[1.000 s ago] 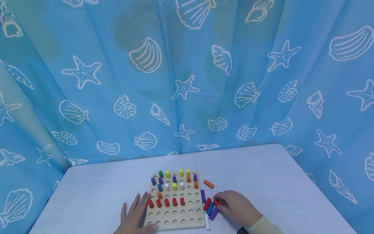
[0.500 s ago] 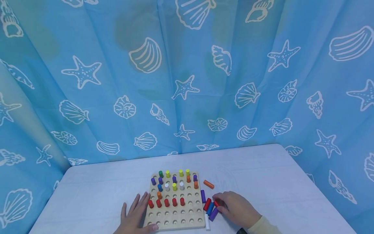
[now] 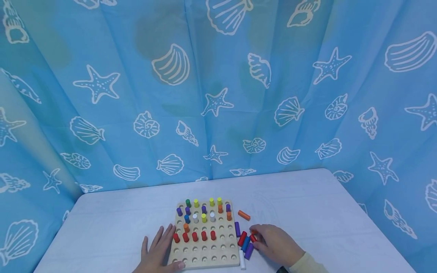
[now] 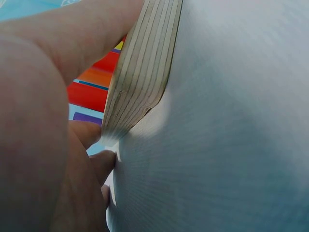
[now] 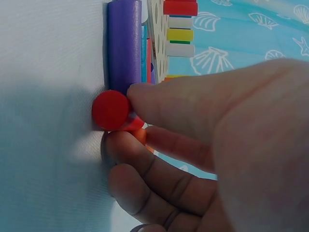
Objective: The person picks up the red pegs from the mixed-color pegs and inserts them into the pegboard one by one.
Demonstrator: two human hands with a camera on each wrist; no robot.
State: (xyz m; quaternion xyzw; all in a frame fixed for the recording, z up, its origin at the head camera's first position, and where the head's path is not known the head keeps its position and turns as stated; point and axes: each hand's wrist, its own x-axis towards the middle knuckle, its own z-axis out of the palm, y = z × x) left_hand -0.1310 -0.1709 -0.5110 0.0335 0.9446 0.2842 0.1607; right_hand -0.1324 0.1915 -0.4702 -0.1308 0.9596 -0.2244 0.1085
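Observation:
A wooden pegboard (image 3: 205, 249) lies on the table, with colored pegs standing in several of its holes. My left hand (image 3: 155, 252) rests at its left side, fingers extended along the edge and thumb on the front left corner. To the right of the board, my right hand (image 3: 278, 244) pinches a red peg (image 5: 111, 110) between thumb and fingers, low at the table surface. A purple peg (image 5: 124, 46) lies right beside that red peg. Next to it in the head view are a blue peg (image 3: 245, 243) and another red peg (image 3: 242, 238), both lying flat.
Along the board's right edge lie a white peg (image 3: 242, 259) and a second purple peg (image 3: 237, 229). An orange peg (image 3: 244, 215) lies farther back. A row of red pegs (image 3: 195, 236) stands across the board. A blue shell-print curtain (image 3: 211, 113) hangs behind the table.
The loose purple peg beside my right hand has turned and shifted slightly toward me. The pinched red peg has moved very slightly. My left hand stays in place.

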